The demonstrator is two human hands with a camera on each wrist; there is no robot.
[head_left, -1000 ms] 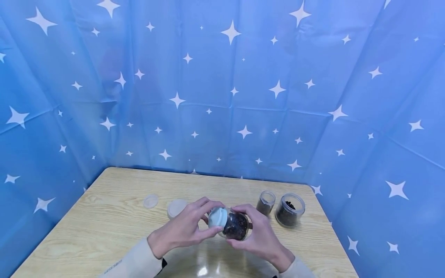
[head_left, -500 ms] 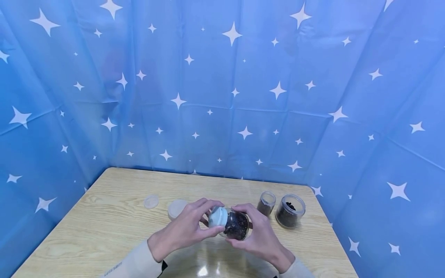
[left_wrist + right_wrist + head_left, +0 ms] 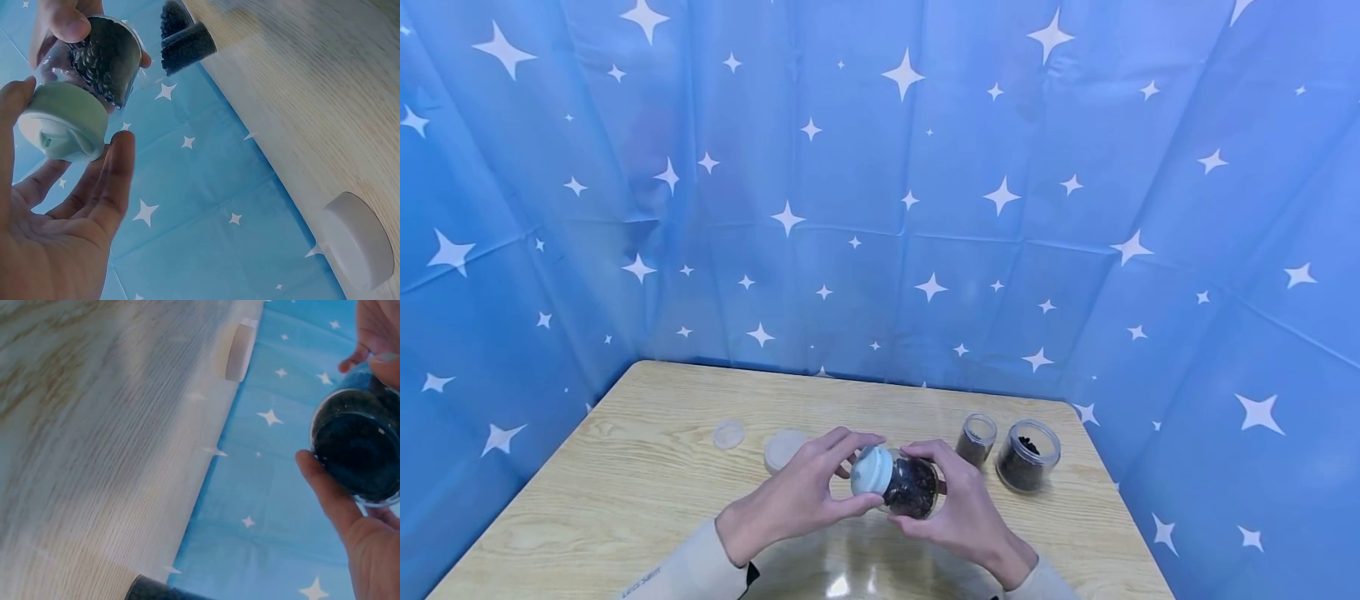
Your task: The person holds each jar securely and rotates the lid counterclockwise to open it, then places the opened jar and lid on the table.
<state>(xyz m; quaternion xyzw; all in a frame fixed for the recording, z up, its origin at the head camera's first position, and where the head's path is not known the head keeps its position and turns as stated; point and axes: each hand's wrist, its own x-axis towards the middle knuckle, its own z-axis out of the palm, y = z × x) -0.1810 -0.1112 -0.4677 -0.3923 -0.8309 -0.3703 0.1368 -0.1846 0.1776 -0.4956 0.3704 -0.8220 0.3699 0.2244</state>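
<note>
1. my left hand (image 3: 797, 500) is gripping the pale lid (image 3: 871, 471).
2. my right hand (image 3: 958, 508) is gripping the jar (image 3: 912, 487), held tilted above the table (image 3: 625, 475).
3. fingers are hiding the jar's rim.

bright, even light; wrist views perhaps slightly blurred.

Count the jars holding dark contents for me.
3: one jar lying sideways between the left hand and right hand; a narrow jar and a wider jar standing open at the table's right.
</note>
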